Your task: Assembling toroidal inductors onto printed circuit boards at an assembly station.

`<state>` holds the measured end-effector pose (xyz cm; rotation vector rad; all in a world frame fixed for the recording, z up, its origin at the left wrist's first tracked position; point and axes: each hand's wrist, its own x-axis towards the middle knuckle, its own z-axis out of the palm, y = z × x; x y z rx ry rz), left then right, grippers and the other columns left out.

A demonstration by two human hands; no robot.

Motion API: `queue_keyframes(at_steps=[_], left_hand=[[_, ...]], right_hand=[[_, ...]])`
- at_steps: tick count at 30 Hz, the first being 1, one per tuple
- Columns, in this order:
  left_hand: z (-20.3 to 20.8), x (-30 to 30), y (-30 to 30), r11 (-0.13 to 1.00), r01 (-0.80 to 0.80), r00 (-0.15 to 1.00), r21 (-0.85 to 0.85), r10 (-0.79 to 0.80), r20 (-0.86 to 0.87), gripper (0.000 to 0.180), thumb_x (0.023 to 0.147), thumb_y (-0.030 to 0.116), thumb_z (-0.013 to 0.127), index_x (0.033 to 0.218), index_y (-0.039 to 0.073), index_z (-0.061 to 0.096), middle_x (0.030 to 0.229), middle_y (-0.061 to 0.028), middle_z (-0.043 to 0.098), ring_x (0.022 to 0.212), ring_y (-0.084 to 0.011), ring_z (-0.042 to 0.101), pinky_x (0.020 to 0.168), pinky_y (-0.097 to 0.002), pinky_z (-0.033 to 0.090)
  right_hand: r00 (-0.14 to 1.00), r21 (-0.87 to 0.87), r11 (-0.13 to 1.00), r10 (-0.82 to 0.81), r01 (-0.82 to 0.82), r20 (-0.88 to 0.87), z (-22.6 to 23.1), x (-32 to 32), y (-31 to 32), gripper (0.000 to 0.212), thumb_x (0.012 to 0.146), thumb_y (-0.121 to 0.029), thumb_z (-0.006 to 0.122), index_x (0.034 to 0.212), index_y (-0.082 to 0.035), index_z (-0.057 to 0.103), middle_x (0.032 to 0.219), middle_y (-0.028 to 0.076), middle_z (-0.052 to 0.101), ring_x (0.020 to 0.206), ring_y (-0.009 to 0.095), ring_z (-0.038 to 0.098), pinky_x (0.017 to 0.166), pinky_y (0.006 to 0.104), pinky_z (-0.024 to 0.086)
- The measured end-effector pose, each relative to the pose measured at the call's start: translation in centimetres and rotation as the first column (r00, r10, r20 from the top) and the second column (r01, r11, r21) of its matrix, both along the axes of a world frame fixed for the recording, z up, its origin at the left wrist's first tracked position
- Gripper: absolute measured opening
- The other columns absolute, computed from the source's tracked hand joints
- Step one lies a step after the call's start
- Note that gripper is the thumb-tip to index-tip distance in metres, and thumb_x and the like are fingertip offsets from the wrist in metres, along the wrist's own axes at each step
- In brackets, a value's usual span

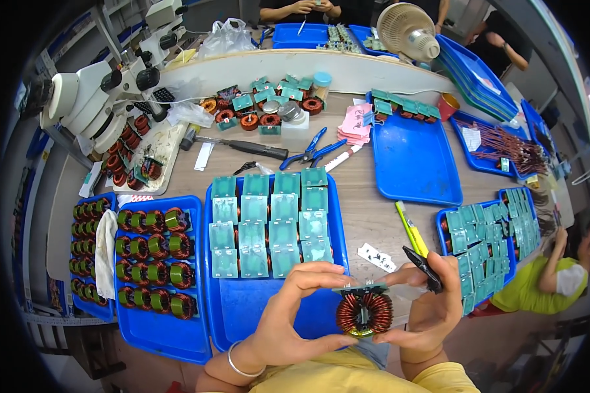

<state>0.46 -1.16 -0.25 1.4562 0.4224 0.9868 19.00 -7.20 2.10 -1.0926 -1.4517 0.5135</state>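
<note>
Close to my body, a toroidal coil (364,313) wound with copper wire is held between my two hands, with a thin green circuit board (360,288) along its top edge. My left hand (294,321) pinches it from the left, thumb below and fingers above. From the other side my right hand (432,318) grips the coil with thumb and fingers. A black pointed tool (425,268) is also tucked in the right hand; its exact kind is unclear. Just beyond the left hand, a blue tray (242,298) carries rows of green-board coil assemblies (269,226).
Left, blue trays (157,340) hold coils with green cores. Farther back lie blue-handled pliers (313,150), a hammer (249,148) and a microscope (88,98). A blue tray (416,160) stands right of pink papers (356,124). A yellow-green tool (410,226) lies near my right hand.
</note>
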Motion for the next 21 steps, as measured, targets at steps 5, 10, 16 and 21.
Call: queue_keyframes(at_steps=[5, 10, 16, 21], left_hand=[[0.8, 0.2, 0.3, 0.992, 0.024, 0.976, 0.124, 0.004, -0.220, 0.073, 0.053, 0.013, 0.085, 0.116, 0.000, 0.050, 0.117, -0.0142, 0.050, 0.108, -0.0256, 0.048, 0.093, -0.0374, 0.037], [0.9, 0.2, 0.5, 0.982, 0.004, 0.980, 0.191, 0.034, -0.196, 0.068, 0.053, 0.019, 0.085, 0.110, -0.002, 0.055, 0.110, -0.0117, 0.058, 0.106, -0.0269, 0.048, 0.093, -0.0382, 0.036], [0.7, 0.1, 0.6, 0.983, -0.013, 0.985, 0.183, 0.044, -0.169, 0.068, 0.053, 0.021, 0.085, 0.109, -0.003, 0.056, 0.108, -0.0117, 0.059, 0.103, -0.0270, 0.050, 0.091, -0.0383, 0.037], [0.5, 0.0, 0.5, 0.985, -0.028, 0.990, 0.169, 0.051, -0.132, 0.068, 0.051, 0.019, 0.086, 0.108, -0.003, 0.056, 0.107, -0.0119, 0.059, 0.102, -0.0267, 0.050, 0.090, -0.0382, 0.038]], right_hand=[[0.984, -0.061, 0.998, 0.024, -0.013, 0.174, 0.7, 0.2, -0.3, 0.091, 0.048, -0.017, 0.090, 0.124, 0.002, 0.043, 0.102, 0.010, 0.044, 0.089, 0.018, 0.052, 0.077, 0.0280, 0.044], [0.994, -0.077, 0.995, 0.062, -0.055, 0.089, 1.1, 0.0, 0.1, 0.093, 0.048, -0.017, 0.089, 0.125, 0.003, 0.041, 0.104, 0.011, 0.044, 0.093, 0.019, 0.053, 0.079, 0.0279, 0.044], [0.996, -0.090, 0.994, 0.067, -0.062, 0.053, 0.9, -0.2, 0.4, 0.092, 0.049, -0.018, 0.089, 0.125, 0.004, 0.042, 0.105, 0.012, 0.044, 0.093, 0.020, 0.053, 0.080, 0.0278, 0.043], [0.993, -0.067, 0.997, 0.052, -0.045, 0.107, 1.2, -0.2, 0.4, 0.090, 0.050, -0.018, 0.089, 0.124, 0.004, 0.042, 0.104, 0.011, 0.046, 0.091, 0.020, 0.053, 0.078, 0.0273, 0.043]])
